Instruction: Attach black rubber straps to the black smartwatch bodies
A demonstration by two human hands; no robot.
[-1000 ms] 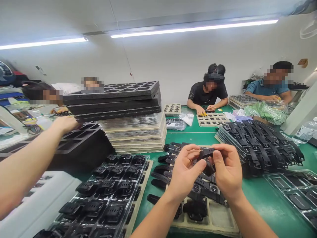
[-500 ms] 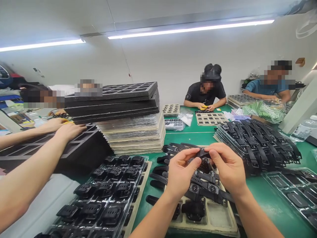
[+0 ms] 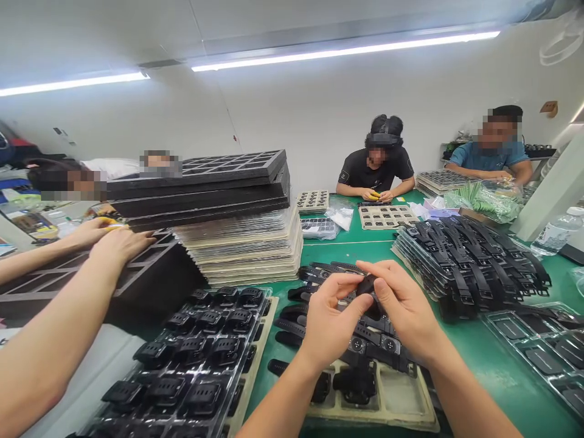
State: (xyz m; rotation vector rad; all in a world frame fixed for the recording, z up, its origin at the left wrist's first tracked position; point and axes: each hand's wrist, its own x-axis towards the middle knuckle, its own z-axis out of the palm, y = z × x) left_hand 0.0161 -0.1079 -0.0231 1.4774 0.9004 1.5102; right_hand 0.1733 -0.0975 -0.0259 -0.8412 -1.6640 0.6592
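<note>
Between the fingertips of my left hand (image 3: 332, 313) and my right hand (image 3: 404, 301) is a black smartwatch (image 3: 366, 286), lifted just above a tray. Both hands pinch its strap; my fingers hide most of the watch body. Below them lies a beige tray (image 3: 374, 418) with compartments. Several black smartwatches (image 3: 357, 344) rest across it with straps spread out and sensor backs facing up. Near its front edge a watch with its strap curled round (image 3: 354, 384) sits in one compartment, left of a vacant compartment (image 3: 401, 392).
Looped watches fill a clear tray (image 3: 196, 350) at left. Stacked trays with watches (image 3: 469, 261) stand at right, beside a clear tray (image 3: 542, 359). A tall tray stack (image 3: 237, 255) carries black foam trays (image 3: 228, 167). A co-worker's arms (image 3: 68, 322) reach across foam at left; other people sit opposite.
My right hand has turned inward, its fingers now over the top of the smartwatch. The smartwatch has tilted between my fingertips. The camera view has shifted slightly.
</note>
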